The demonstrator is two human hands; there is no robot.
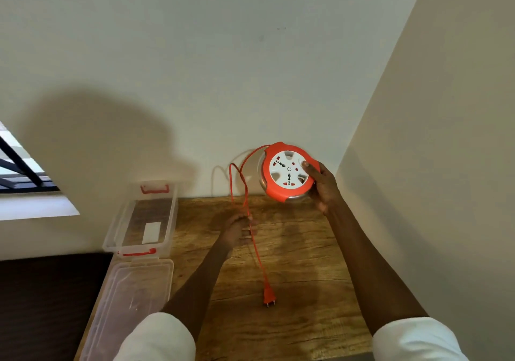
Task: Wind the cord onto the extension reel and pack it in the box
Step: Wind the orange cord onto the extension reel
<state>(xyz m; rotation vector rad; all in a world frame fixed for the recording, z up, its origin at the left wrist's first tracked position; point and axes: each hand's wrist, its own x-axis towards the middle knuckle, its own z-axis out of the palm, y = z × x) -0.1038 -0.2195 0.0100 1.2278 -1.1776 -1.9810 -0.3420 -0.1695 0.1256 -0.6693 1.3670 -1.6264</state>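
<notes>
The extension reel (288, 172) is held above the far edge of the wooden counter (292, 249) by the right hand (323, 185), fingers curled round its rim and the thumb laid on the white socket face, which is tilted toward the camera. The orange cord (245, 193) is let out from the reel's upper left, looped down and pinched, as far as can be judged, in the left hand (237, 231). From there it is run down toward the viewer, its long axis near-vertical in the view, ending at the plug (269, 298), pins pointing to the near edge. The clear box (140, 218) is set open at the counter's left, its lid (131, 302) lying just in front. Plain pale walls meet in a corner behind.
</notes>
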